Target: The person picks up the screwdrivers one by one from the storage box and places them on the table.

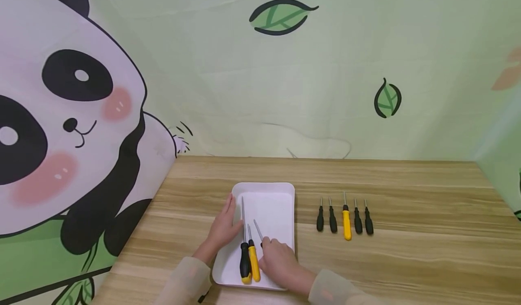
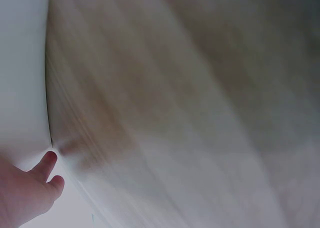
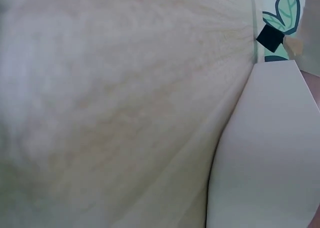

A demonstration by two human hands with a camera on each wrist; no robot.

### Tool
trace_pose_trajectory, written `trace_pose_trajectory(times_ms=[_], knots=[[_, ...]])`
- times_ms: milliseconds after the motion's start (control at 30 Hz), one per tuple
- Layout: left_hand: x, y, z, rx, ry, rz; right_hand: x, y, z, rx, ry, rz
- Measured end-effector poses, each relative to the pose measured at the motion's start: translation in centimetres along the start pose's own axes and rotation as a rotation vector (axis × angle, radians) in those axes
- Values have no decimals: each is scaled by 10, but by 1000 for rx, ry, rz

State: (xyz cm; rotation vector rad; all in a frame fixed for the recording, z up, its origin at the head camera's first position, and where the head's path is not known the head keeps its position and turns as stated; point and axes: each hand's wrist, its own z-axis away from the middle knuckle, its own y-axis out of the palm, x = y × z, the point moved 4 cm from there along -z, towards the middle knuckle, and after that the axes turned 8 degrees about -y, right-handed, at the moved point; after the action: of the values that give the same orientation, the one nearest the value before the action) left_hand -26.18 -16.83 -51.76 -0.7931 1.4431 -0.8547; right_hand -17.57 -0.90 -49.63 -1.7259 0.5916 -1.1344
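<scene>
A white rectangular tray (image 1: 278, 210) lies on the wooden table. At its left wall is my left hand (image 1: 223, 227), with straight fingers along the outside and the thumb reaching over the rim; in the left wrist view a thumb and finger (image 2: 35, 188) show by the tray's edge. My right hand (image 1: 281, 263), over the tray's lower right part, grips a screwdriver (image 1: 258, 229); its thin metal shaft points up and left, and the hand hides most of the handle. Left of it, a long black-and-yellow screwdriver (image 1: 244, 259) and a yellow-handled screwdriver (image 1: 254, 260) lie in the tray.
Right of the tray, a row of screwdrivers lies on the table (image 1: 423, 223), tips away from me: a yellow one (image 1: 347, 223) in the middle, black ones (image 1: 358, 221) on both sides. A panda-and-leaf-printed cloth (image 1: 211, 78) stands behind the table.
</scene>
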Motion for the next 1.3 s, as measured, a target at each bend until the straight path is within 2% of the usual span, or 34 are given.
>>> trace_pose_trajectory(times_ms=[267,500,767,1067,1300], knots=[[0,0,-1,-2,8,-6,-4,-10,-3,-53,-23,-7],[0,0,0,12,-13,-1,-8,-16,-4,-36,-21,-116],[-2,-1,0,5,-7,-11,-13,-21,-6,-68,-25,-227],[-2,-1,0,31,-42,-2,-19,-24,-7,-109,-3,-267],[-1,1,-1,25,-29,-8,-24,-30,-7,-150,2,-306]])
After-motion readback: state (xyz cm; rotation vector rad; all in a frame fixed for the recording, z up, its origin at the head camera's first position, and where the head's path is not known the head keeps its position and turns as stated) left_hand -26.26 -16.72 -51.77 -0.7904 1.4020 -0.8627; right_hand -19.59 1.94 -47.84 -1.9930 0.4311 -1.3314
